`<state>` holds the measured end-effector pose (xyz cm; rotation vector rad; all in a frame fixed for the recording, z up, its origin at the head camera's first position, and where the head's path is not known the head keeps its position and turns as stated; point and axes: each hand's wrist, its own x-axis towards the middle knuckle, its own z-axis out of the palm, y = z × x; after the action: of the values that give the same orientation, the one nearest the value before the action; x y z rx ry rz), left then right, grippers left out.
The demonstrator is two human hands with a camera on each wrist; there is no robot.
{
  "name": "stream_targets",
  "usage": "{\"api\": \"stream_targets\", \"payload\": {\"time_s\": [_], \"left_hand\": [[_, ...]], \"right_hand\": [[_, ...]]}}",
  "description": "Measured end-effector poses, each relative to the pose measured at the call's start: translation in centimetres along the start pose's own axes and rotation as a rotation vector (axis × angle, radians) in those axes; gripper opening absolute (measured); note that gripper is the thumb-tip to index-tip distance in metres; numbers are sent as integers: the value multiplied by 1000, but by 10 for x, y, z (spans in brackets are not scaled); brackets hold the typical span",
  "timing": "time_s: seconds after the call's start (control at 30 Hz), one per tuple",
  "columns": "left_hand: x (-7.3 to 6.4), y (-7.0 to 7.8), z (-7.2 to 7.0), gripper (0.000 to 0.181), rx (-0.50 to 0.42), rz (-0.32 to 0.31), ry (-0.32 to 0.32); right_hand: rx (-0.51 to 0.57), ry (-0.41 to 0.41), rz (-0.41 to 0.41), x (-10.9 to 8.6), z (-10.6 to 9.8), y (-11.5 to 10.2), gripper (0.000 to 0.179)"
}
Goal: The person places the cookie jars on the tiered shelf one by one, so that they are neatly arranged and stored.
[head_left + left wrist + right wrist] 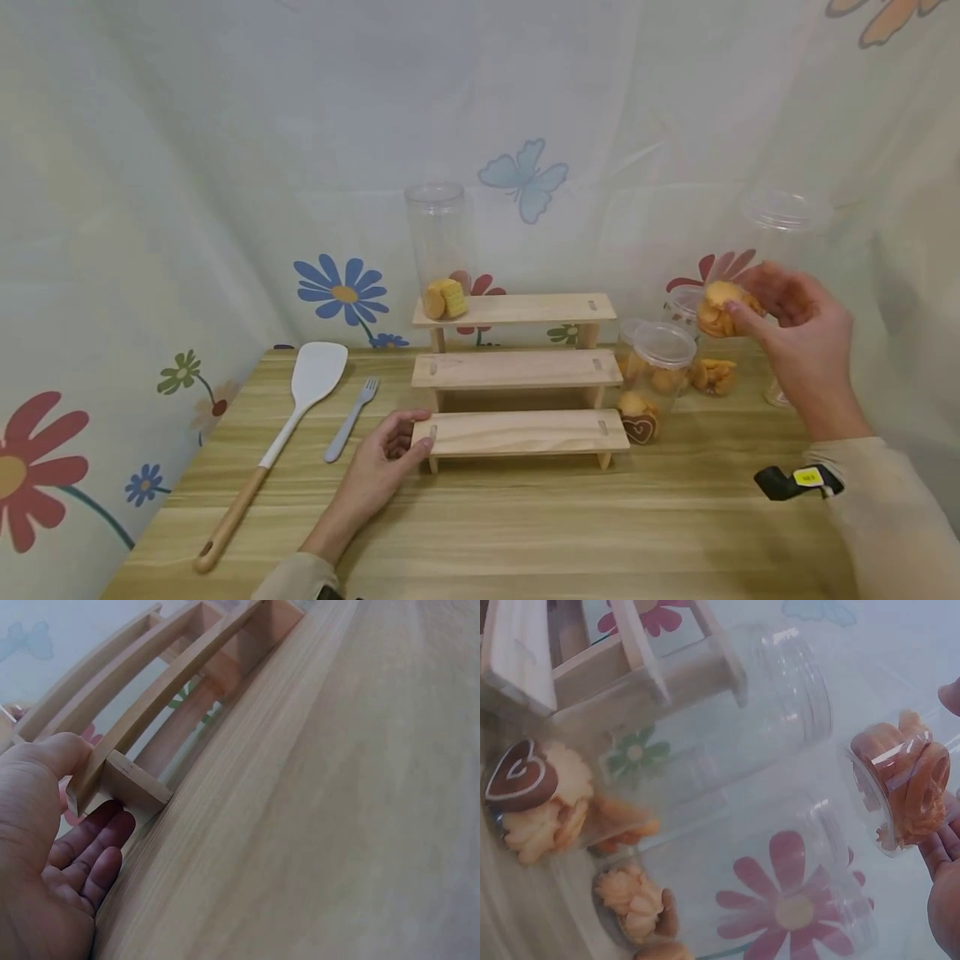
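At the left end of a three-step wooden display stand (517, 433), my left hand (390, 450) grips the lowest board. In the left wrist view the thumb (71, 750) lies on the board's edge, with the fingers below it beside the stand's leg. My right hand (802, 333) holds a clear plastic jar up off the table at the right, around its lower part. Golden cookies (723, 308) fill the bottom of this jar. A lidded jar (663, 350) with cookies, one a brown heart, stands by the stand's right end.
On the top step's left end stands a clear jar (437, 225) with yellow crackers. More cookie jars (716, 375) stand behind at the right. A white spatula (300, 408) with a wooden handle and a grey fork (352, 421) lie left of the stand. Printed curtain encloses the table.
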<state>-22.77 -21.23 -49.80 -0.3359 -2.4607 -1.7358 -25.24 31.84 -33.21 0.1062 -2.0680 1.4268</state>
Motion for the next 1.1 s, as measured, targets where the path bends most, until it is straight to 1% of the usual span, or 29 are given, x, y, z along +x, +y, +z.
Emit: {"api": "stream_targets", "payload": {"time_s": [0.1, 0.17, 0.23, 0.3, 0.37, 0.5, 0.6, 0.7, 0.87, 0.97, 1.1], "left_hand": [[0, 1, 0, 41, 0, -3, -2], [0, 1, 0, 41, 1, -2, -4], [0, 1, 0, 41, 1, -3, -4], [0, 1, 0, 41, 1, -6, -3], [1, 1, 0, 40, 0, -8, -3], [1, 0, 0, 41, 1, -6, 0], [1, 0, 0, 41, 4, -5, 0], [1, 0, 0, 41, 4, -8, 0], [1, 0, 0, 41, 4, -11, 2], [0, 0, 0, 41, 2, -9, 6], [0, -1, 0, 41, -2, -5, 2]], "right_hand": [[109, -1, -24, 7, 9, -8, 56], [202, -4, -39, 11, 16, -12, 55], [276, -12, -43, 15, 24, -17, 54], [305, -22, -52, 19, 33, -21, 54], [296, -34, -54, 23, 44, -25, 54], [226, -62, -63, 28, 65, -34, 55], [198, -86, -64, 29, 80, -40, 56], [222, -112, -74, 32, 95, -47, 56], [303, -155, -76, 34, 123, -55, 51], [319, -182, -79, 34, 140, -57, 51], [303, -216, -97, 32, 159, -59, 52]]}}
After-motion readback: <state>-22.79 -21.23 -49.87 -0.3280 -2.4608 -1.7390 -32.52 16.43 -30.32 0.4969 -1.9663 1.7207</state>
